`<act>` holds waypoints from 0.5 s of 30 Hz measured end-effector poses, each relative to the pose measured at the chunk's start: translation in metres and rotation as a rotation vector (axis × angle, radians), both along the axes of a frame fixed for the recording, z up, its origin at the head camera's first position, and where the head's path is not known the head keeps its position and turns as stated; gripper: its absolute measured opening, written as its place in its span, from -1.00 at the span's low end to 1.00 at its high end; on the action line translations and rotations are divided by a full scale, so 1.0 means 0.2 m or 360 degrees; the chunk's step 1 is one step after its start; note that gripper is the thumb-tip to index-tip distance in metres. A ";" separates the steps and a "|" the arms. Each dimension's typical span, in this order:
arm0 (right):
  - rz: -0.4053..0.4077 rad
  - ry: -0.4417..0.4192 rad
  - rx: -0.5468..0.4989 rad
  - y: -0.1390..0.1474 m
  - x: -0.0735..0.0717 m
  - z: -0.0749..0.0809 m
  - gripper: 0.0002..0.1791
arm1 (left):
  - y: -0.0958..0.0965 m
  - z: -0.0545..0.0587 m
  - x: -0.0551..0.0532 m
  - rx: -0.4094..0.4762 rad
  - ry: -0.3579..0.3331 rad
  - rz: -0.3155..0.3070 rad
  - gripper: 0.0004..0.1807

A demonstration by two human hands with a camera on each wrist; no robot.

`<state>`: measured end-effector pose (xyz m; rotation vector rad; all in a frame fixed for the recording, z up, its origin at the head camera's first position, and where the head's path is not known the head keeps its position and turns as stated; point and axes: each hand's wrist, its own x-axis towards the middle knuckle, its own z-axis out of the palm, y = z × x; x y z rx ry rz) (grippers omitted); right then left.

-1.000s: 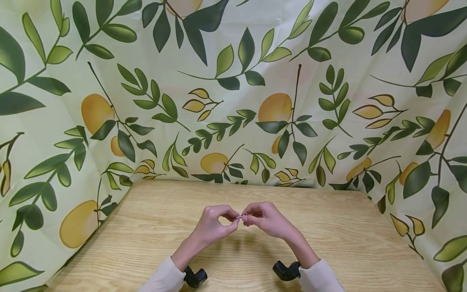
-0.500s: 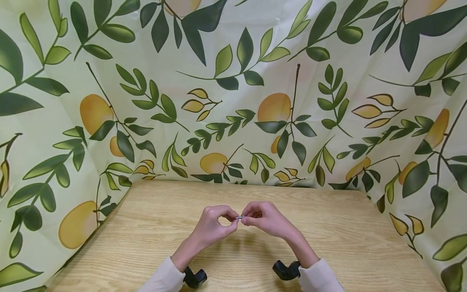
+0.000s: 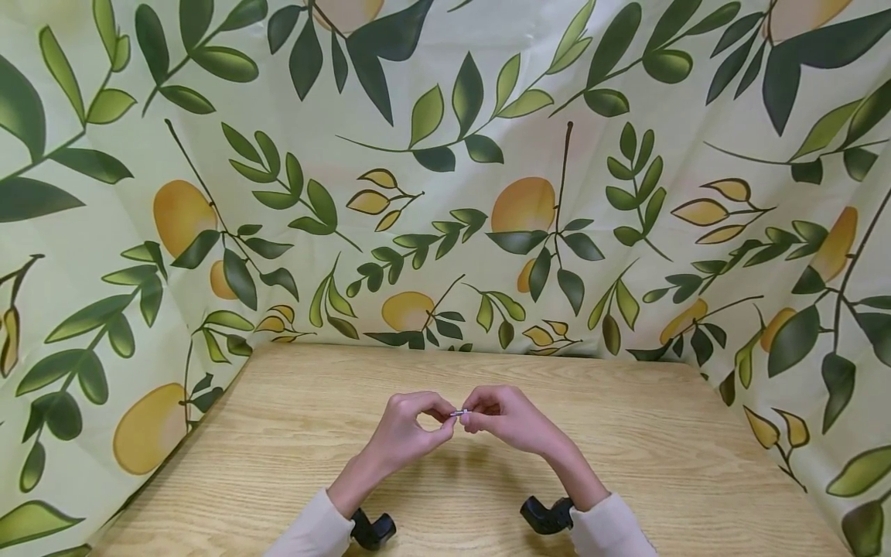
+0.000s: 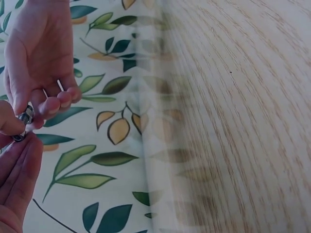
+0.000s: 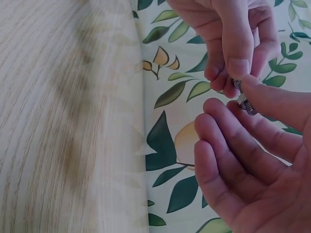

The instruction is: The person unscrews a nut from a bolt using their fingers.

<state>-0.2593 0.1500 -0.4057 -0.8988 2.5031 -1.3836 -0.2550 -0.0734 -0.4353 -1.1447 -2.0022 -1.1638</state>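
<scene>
A small silver threaded metal piece, looking like a bolt (image 5: 250, 107) with a nut (image 5: 241, 98) on it, is held between both hands above the table. My left hand (image 3: 415, 430) pinches one end between thumb and fingertips. From the other side, the thumb and index finger of my right hand (image 3: 511, 420) pinch the piece. In the right wrist view the threads show beside the right thumb, whose other fingers are loosely bent. The left wrist view shows the bright metal (image 4: 26, 115) between the fingertips, partly covered by them.
The wooden table (image 3: 292, 433) lies below the hands. A leaf-and-fruit patterned cloth (image 3: 445, 178) stands around its back and sides. Black wrist-worn devices stick out at the left cuff (image 3: 373, 529) and right cuff (image 3: 547, 516).
Both hands stay in place. The right fingertips shift slightly around the bolt, and a little more of its metal shows between the fingers now.
</scene>
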 end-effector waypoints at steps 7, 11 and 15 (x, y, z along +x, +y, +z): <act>-0.0019 0.0026 0.0016 0.00 0.00 0.00 -0.78 | 0.00 0.00 0.00 0.0011 0.0009 -0.0002 -0.79; 0.0020 -0.0010 0.0015 0.00 -0.01 0.00 -0.80 | 0.00 0.00 0.00 0.0009 0.0013 0.0001 -0.81; -0.0008 -0.0012 0.0007 0.00 -0.01 -0.01 -0.87 | 0.00 0.00 0.00 0.0010 0.0030 -0.0013 -0.78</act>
